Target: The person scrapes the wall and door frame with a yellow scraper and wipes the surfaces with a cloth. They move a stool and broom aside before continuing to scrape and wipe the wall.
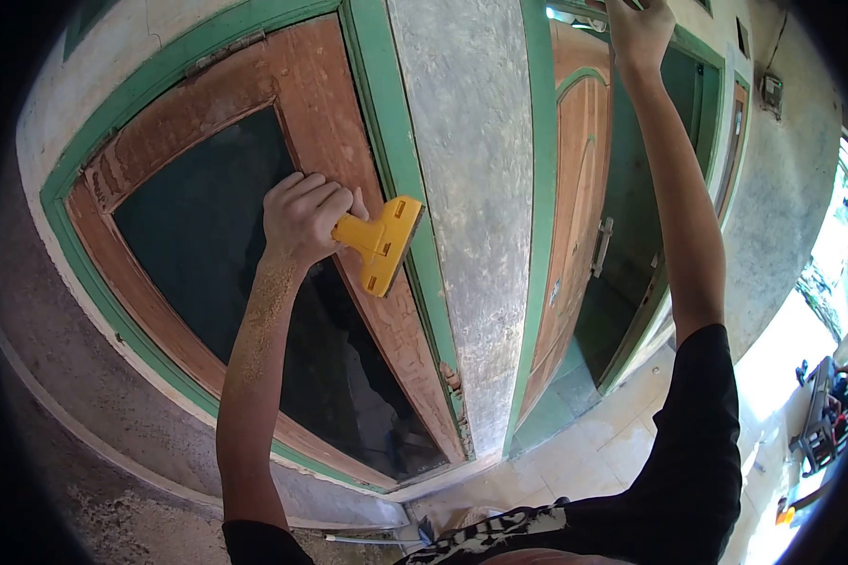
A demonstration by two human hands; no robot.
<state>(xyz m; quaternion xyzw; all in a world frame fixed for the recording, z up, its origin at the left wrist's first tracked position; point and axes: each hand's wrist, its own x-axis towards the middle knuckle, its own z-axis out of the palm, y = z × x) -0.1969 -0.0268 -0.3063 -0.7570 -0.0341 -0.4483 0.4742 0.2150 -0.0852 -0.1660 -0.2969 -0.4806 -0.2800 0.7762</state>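
My left hand (301, 217) is wrapped round the handle of a yellow scraper (387, 247) with a wide, flat head. The head points right, over the brown wooden window frame (334, 104) and close to the green-painted outer frame (407, 179). Fine dust coats my left forearm. High at the top edge, my right hand (643, 33) is raised in front of the green door frame, its curled fingers partly cut off by the picture's edge. I cannot tell what those fingers grip.
A grey wall strip (466, 188) separates the window from a wooden door (565, 226) with a metal handle (601, 247). Dark glass (198, 217) fills the window. Below lies a tiled floor (575, 452). A dark bench (831, 414) bearing objects stands far right.
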